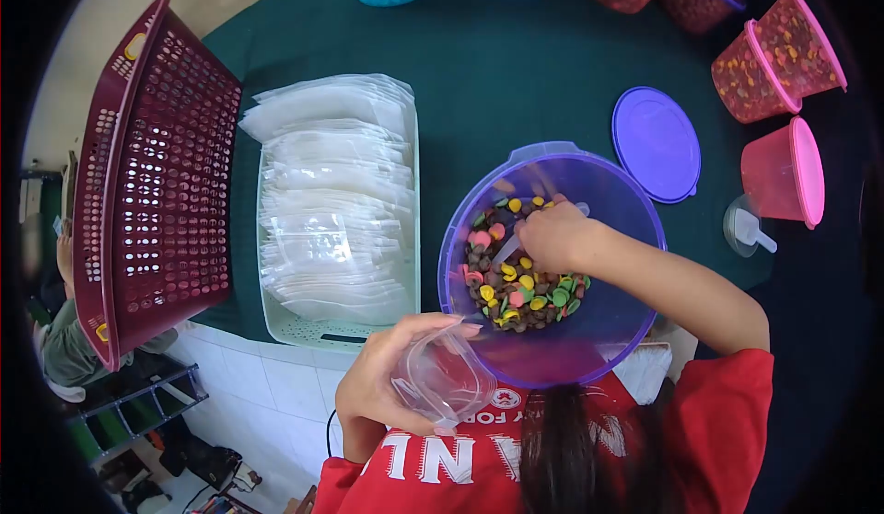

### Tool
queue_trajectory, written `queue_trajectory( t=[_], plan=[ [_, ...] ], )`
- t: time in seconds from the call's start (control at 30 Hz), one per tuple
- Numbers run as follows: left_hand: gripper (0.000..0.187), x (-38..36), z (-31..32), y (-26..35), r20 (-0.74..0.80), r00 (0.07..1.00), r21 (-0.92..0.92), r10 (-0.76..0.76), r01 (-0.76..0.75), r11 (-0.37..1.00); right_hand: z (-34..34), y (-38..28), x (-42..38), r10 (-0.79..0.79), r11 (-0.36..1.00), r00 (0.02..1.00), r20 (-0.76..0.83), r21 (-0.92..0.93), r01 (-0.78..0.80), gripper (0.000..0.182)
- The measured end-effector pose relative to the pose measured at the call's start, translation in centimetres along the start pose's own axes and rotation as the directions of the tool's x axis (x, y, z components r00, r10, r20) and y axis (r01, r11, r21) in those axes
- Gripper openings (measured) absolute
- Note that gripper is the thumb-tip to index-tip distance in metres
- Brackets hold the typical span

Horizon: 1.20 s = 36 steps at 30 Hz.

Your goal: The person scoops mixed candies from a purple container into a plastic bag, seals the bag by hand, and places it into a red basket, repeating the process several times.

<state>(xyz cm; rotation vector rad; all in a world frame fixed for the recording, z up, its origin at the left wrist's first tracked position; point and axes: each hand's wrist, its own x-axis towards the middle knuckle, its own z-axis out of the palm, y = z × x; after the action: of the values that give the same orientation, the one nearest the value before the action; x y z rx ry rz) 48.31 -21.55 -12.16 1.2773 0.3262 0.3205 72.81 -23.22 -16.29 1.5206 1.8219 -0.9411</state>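
Note:
My left hand (373, 381) grips a clear plastic pouch (444, 376) at the near left side of a purple tub (635, 275). The pouch looks empty, with its mouth spread. Inside the tub, my right hand (550, 238) is closed around a translucent scoop (506, 252); part of its handle shows past the fingers. The scoop is down among small round candy-like pieces (539, 298) in brown, yellow, green and pink. To the left stands a pale green basket (413, 238) filled with a row of flat clear pouches (336, 183).
A maroon perforated basket (180, 183) stands at the far left. A purple lid (656, 144) lies right of the tub. Filled containers with pink lids (773, 68) line the back right. A small dish (742, 227) holds a white scoop. Another person's sleeve (69, 348) shows at left.

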Motion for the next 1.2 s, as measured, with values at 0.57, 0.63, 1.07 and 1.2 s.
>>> queue_trajectory(
  t=[0.57,0.63,1.07,1.2],
  plan=[
    [0.105,-1.1,1.2,1.6,-0.138,0.916,0.409,0.377,-0.294,0.864,-1.4,3.7,-6.4,-0.352,0.823,0.929,-0.114,0.435,0.365,0.03],
    [0.112,-1.4,1.4,4.0,-0.175,0.726,0.551,0.665,-0.487,0.677,-1.6,3.6,-8.5,-0.353,0.776,0.912,-0.209,0.48,0.41,0.029],
    [0.097,5.9,6.8,-1.6,-0.429,0.538,0.425,0.726,-0.589,0.688,-2.2,5.2,-21.0,-0.015,0.772,0.809,-0.588,0.507,0.383,0.026],
    [0.084,6.5,7.3,0.3,-0.145,0.854,0.803,0.5,-0.194,0.564,-2.9,5.1,-21.4,0.025,0.8,0.813,-0.582,0.499,0.333,0.025]
  ],
)
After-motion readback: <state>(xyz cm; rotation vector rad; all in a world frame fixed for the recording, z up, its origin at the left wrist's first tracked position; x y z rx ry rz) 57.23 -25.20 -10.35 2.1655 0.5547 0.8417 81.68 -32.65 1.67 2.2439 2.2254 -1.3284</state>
